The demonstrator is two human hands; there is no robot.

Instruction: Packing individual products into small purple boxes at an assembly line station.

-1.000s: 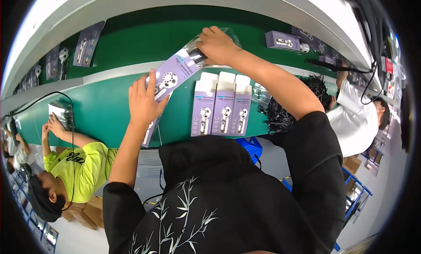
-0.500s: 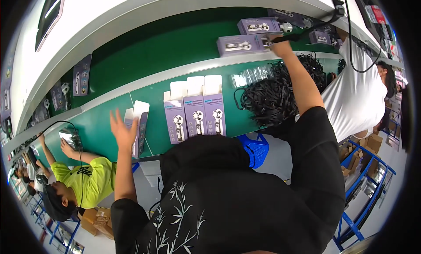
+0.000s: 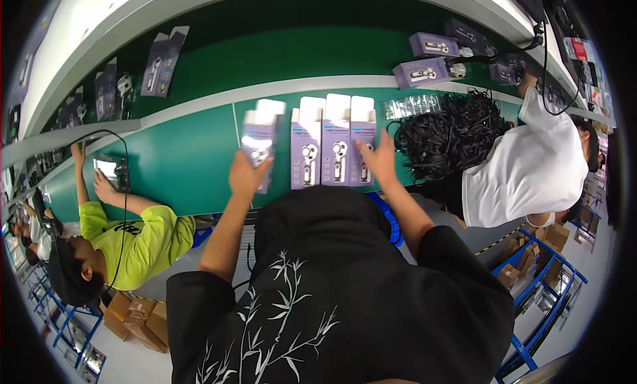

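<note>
Three purple boxes [image 3: 335, 145] stand side by side in front of me, their white top flaps raised. My left hand [image 3: 248, 174] is closed around the lower part of another purple box [image 3: 261, 135], a little left of that row and slightly blurred. Its white flap is up too. My right hand [image 3: 379, 160] has its fingers apart, touching the front and right side of the rightmost box in the row. Right of this hand lie a large heap of black straps [image 3: 451, 132] and several clear plastic packets [image 3: 413, 107].
Beyond a pale divider [image 3: 279, 89], purple boxes with fans [image 3: 423, 72] lie at far right. More purple boxes [image 3: 162, 62] stand at far left. A co-worker in a yellow-green shirt [image 3: 142, 245] sits left; one in white [image 3: 524, 165] is at right.
My right hand has come back from the box beyond the divider to the row. My left hand, open before, now grips the separate box. The view has shifted.
</note>
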